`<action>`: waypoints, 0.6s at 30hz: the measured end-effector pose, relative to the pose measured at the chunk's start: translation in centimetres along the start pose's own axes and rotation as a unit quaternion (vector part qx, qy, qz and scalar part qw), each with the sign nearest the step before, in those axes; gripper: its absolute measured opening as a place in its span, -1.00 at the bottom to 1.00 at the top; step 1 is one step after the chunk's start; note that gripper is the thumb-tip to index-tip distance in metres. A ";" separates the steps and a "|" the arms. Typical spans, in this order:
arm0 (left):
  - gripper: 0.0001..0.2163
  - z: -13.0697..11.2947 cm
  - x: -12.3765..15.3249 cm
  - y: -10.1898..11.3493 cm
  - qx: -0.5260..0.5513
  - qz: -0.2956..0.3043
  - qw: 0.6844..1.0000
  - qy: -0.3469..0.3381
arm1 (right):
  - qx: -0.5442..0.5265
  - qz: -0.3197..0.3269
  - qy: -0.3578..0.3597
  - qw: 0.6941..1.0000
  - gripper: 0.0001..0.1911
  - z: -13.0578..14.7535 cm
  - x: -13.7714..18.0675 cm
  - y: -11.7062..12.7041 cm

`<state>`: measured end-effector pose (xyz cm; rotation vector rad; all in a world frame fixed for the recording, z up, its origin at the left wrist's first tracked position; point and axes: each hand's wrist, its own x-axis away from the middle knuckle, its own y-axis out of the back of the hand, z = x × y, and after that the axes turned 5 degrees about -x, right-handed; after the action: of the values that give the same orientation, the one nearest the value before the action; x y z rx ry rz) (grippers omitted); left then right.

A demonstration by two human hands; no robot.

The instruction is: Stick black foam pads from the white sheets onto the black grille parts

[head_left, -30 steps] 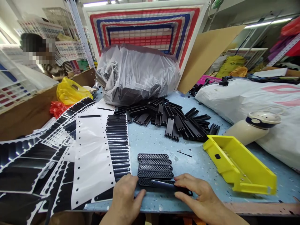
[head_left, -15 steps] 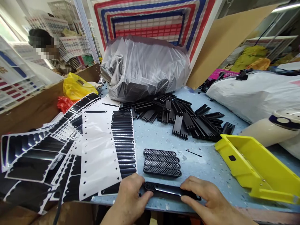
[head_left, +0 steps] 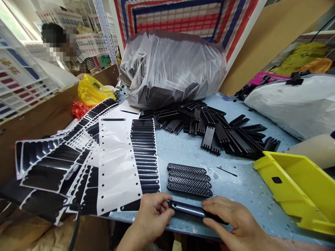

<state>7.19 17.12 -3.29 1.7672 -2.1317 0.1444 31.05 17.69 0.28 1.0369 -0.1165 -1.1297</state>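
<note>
Near the front edge of the table lies a long black plastic bar with a glossy black adhesive strip along its top. My left hand pinches the left end of the bar and strip between thumb and fingers. On the right end, my right hand grips the bar, thumb below and fingers above, hiding that end. Just behind are several black bars with lattice faces, side by side. To the left, a sheet of black adhesive strips lies beside its white backing paper.
More strip sheets overlap at the left. A heap of black slotted bars lies in front of a filled plastic bag. At right stands a yellow bin; a thin black stick lies nearer. A person sits behind the cardboard edge.
The glossy strip now covers the bar's left end, where lattice showed before. My left fingers have closed in on that end. The whole view has shifted, with the table things appearing further right.
</note>
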 end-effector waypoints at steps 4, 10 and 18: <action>-0.72 -0.2 0.1 0.2 0.001 0.005 1.000 -0.008 | -0.004 0.011 0.001 1.000 -0.79 0.3 -0.3 -0.2; -0.74 -0.5 0.3 0.3 0.000 0.008 1.000 -0.010 | -0.004 0.035 -0.025 0.999 -0.80 0.3 0.0 -0.6; -0.73 -0.6 0.3 0.4 0.005 0.010 1.000 -0.012 | 0.026 0.045 -0.038 0.998 -0.82 0.1 0.5 -1.0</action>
<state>6.87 17.06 -2.58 1.7621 -2.1702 0.1397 30.60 17.17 -0.59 1.0250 -0.2513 -1.0887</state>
